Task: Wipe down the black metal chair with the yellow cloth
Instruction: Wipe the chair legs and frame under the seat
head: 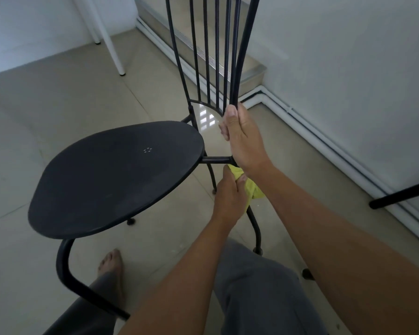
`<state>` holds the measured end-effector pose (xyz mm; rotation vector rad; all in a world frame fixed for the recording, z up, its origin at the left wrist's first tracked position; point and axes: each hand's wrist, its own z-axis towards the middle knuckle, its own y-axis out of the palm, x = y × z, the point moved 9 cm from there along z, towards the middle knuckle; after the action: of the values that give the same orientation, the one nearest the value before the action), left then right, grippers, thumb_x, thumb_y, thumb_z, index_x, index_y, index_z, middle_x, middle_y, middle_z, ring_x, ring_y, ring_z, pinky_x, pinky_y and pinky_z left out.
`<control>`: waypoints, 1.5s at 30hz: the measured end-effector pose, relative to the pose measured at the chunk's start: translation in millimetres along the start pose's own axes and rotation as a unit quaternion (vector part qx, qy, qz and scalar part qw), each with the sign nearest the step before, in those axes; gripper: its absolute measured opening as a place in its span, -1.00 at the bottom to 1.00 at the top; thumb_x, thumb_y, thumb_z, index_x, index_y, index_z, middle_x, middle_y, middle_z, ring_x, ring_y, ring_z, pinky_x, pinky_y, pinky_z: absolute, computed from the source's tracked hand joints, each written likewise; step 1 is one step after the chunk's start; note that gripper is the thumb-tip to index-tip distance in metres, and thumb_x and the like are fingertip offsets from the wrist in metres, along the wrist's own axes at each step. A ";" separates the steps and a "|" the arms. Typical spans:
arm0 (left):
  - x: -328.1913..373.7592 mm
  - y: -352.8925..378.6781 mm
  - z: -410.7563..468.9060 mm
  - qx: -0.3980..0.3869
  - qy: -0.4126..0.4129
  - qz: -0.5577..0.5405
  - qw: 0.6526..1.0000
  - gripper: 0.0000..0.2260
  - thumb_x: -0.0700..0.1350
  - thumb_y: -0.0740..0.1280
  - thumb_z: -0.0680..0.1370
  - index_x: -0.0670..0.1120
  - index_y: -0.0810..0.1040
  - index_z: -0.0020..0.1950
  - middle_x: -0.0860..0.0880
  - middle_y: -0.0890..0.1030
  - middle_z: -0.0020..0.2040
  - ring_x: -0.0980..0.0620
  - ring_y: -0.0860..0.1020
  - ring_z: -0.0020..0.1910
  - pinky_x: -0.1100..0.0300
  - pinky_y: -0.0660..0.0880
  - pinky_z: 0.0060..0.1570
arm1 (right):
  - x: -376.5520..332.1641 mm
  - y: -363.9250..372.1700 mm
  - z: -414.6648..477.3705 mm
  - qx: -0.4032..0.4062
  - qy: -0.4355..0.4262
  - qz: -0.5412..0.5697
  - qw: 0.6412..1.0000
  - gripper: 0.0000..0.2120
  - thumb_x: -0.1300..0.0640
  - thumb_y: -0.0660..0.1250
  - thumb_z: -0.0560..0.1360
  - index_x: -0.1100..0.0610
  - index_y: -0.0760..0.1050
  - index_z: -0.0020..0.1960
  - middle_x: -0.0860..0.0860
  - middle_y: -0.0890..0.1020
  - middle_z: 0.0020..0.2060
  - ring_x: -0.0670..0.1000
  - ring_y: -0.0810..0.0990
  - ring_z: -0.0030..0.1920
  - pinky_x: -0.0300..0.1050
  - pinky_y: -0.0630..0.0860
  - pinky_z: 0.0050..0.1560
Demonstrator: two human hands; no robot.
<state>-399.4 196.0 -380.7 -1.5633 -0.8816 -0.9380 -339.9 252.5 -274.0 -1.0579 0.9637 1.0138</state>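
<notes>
The black metal chair stands in front of me, its rounded seat to the left and its tall barred back rising at centre. My right hand grips the near upright of the backrest just above seat level. Below it, my left hand holds the bunched yellow cloth against the chair's rear leg, under the short bar that joins seat and frame. My right wrist hides part of the cloth.
White table legs stand at the back left. A step and white pipes run along the wall on the right. Another black leg juts in at the right edge. My bare foot rests on the tiled floor.
</notes>
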 end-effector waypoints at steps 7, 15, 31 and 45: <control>-29.7 16.1 5.7 -0.023 0.004 -0.025 0.999 -0.82 -0.18 0.18 0.65 -0.21 0.37 0.21 0.06 0.47 -0.15 0.21 0.45 -0.21 0.40 0.37 -0.26 | 4.0 4.8 6.1 -0.034 -0.009 -0.026 0.999 -0.68 0.03 0.00 0.72 0.16 0.33 -0.12 -0.01 0.37 -0.38 -0.11 0.34 -0.37 -0.20 0.39 -0.26; -106.8 89.3 -29.5 -0.169 -0.129 0.015 0.977 -0.68 -0.05 0.26 0.63 -0.16 0.41 0.33 -0.04 0.54 0.24 0.04 0.47 0.28 0.22 0.30 0.16 | 9.5 8.7 14.0 -0.021 0.001 -0.011 1.000 -0.68 0.02 0.01 0.72 0.17 0.34 -0.10 0.01 0.32 -0.38 -0.09 0.27 -0.38 -0.20 0.32 -0.32; -72.1 52.4 0.4 -0.078 -0.046 -0.088 0.992 -0.88 -0.11 0.25 0.62 -0.06 0.42 0.14 0.09 0.54 -0.07 0.12 0.55 -0.06 0.17 0.50 -0.03 | 11.4 6.2 13.6 -0.005 -0.002 0.010 1.000 -0.68 0.05 0.02 0.72 0.15 0.31 -0.16 -0.02 0.31 -0.39 -0.11 0.27 -0.39 -0.23 0.31 -0.31; -88.0 63.6 3.1 -0.132 -0.045 -0.085 0.987 -0.77 -0.08 0.31 0.59 -0.10 0.48 0.23 -0.01 0.61 0.07 0.08 0.58 0.05 0.16 0.50 0.08 | 15.1 14.0 27.7 -0.159 0.020 0.043 0.986 -0.58 0.03 -0.08 0.71 0.27 0.32 -0.15 0.09 0.32 -0.42 0.00 0.26 -0.37 -0.19 0.33 -0.20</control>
<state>-378.6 182.6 -486.5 -1.7873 -0.9983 -1.1501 -346.0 284.5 -285.6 -1.3131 0.9043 1.2507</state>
